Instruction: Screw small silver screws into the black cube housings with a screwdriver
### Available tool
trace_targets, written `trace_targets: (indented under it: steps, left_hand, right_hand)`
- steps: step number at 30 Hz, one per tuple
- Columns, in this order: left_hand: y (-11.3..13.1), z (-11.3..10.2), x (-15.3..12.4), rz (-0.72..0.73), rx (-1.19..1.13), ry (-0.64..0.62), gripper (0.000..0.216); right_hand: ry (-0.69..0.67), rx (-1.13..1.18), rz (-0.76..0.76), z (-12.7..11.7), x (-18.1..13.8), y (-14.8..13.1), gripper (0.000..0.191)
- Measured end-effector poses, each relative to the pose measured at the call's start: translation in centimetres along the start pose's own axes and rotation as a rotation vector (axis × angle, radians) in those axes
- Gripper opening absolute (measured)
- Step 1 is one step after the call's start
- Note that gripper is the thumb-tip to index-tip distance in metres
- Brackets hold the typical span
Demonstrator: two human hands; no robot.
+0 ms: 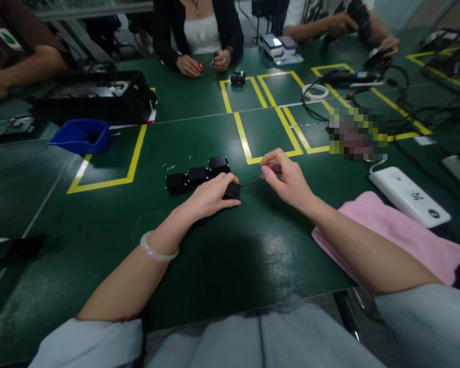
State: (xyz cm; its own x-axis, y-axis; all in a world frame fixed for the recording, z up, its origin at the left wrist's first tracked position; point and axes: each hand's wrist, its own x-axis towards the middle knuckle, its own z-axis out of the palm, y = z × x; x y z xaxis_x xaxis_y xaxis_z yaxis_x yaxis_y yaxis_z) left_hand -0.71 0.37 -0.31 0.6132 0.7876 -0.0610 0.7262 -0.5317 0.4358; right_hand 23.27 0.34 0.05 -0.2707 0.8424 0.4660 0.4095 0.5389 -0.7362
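My left hand (214, 194) is closed over a small black box-shaped part (232, 191) and keeps it on the green table. Between the fingers of my right hand (285, 176) is a screwdriver (276, 168), its thin shaft pointing left. The tip meets the right side of the black part, or ends just beside it; I cannot tell which. Behind my left hand stand more black blocks (197, 175) in a slanting row, with small shiny bits at their corners. Several tiny screws (171, 167) lie loose beyond them. My left palm hides some of the parts under it.
A blue scoop-shaped bin (80, 136) and a black tray (95, 94) stand at the left. Yellow tape (245, 145) marks rectangles on the table. To the right are a pink cloth (391, 230), a white power strip (410, 197) and tangled cables. Co-workers' hands (189, 66) are across the table.
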Motion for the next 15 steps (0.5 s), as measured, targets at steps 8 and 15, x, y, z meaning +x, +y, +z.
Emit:
trace_targets:
  steps: [8, 15]
  left_hand:
    - [0.54, -0.67, 0.03, -0.025, 0.018, -0.042, 0.041]
    - [0.58, -0.93, 0.4, -0.002, 0.081, -0.073, 0.04]
  right_hand:
    - [-0.006, 0.002, 0.003, -0.13, 0.0, -0.12, 0.004]
    - [-0.004, 0.01, 0.019, -0.18, 0.09, -0.03, 0.006]
